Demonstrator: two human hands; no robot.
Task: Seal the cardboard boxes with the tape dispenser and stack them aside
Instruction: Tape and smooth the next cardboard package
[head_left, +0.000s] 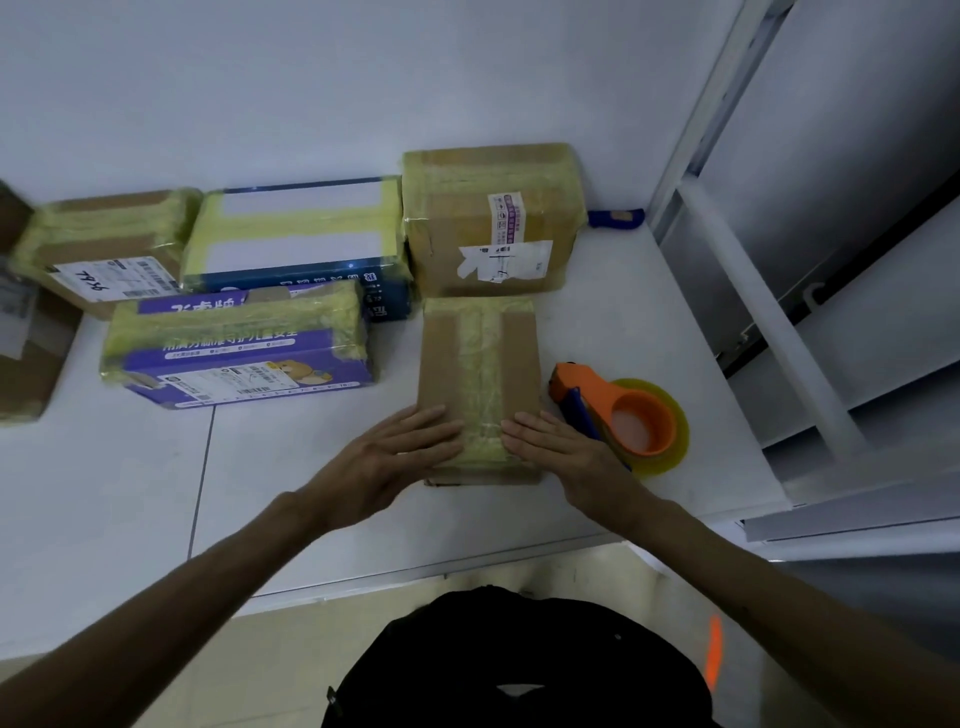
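Observation:
A small brown cardboard box (478, 364) lies on the white table (130, 493), with a strip of yellowish tape running down its middle. My left hand (395, 457) lies flat on the box's near left corner, fingers spread. My right hand (561, 447) presses flat on the near right corner. Neither hand grips anything. The orange tape dispenser (623, 415) with its yellowish roll lies on the table just right of the box, touching my right hand's outer side.
Taped boxes stand behind: a brown one (488, 218) against the wall, a blue-and-white one (296, 234), a purple one (239, 343), another brown one (104, 244) at the left. A blue object (615, 218) lies by the wall. A metal cabinet (831, 260) borders the table's right.

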